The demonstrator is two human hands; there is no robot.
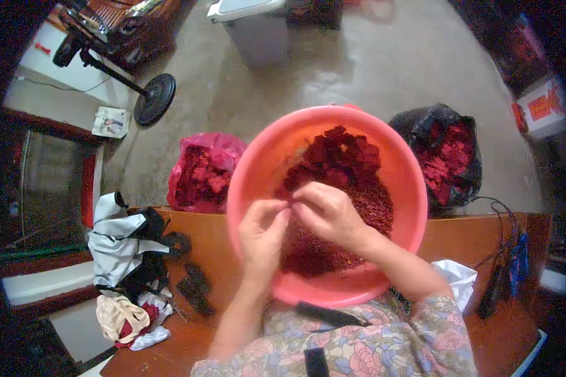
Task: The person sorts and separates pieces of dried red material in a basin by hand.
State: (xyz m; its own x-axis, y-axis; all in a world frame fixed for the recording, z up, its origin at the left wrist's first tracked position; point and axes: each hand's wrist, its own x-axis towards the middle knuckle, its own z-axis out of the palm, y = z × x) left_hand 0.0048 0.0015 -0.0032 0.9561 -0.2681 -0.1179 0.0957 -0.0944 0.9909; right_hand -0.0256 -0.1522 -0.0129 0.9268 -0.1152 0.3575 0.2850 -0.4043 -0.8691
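Note:
A large pink basin (238, 207) rests before my body, filled with dark red crumbly bits (374, 217) and a heap of larger dark red clumps (343, 154) toward its far side. Over the basin, my left hand (264, 232) and my right hand (327, 212) meet, thumbs and fingertips pinched together. Whatever lies between the fingertips is too small and blurred to name. Both hands are above the left part of the red bits, and the fingers hide some of them.
Left of the basin stands a pink bag (206, 173) of red clumps; right, a black bag (443, 154) of similar ones. Clothes (116, 242) lie on the wooden bench (210, 239). A white plastic bag (454, 279), a fan (154, 100) and a grey bin (255, 38) are around.

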